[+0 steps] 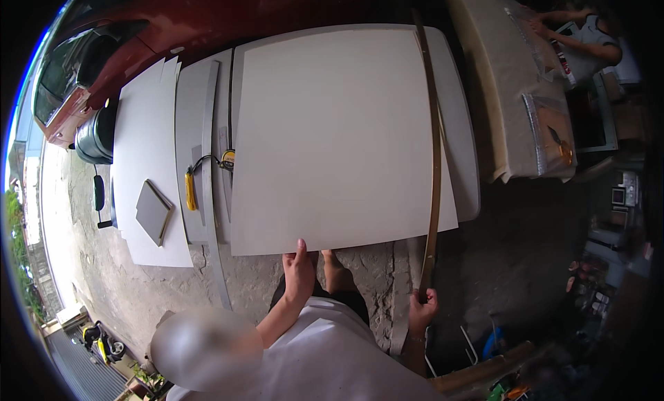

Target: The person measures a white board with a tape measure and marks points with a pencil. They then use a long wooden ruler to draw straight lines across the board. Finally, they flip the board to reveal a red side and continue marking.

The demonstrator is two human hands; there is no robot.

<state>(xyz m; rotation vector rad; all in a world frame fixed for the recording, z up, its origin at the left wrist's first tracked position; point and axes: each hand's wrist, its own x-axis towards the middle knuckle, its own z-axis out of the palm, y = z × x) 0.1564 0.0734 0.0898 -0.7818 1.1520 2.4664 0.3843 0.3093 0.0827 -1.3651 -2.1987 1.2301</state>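
Observation:
A large white sheet (332, 138) lies on a grey folding table (465, 152), overhanging its front edge. My left hand (299, 273) grips that edge, thumb on top. My right hand (423, 301) is closed on the lower end of a long, narrow brown strip (431, 193), which crosses the sheet's right side from front to back. To the left lie a long grey straightedge (210, 166), a yellow utility knife (189, 190) and a tape measure (228, 157), partly hidden near the sheet's edge.
More white sheets (145, 110) with small grey boards (152, 207) lie at left. A red car (187, 10) stands behind. At upper right, a co-worker (591, 44) works by a cloth-covered table (508, 145). Assorted items (602, 249) crowd the floor at right.

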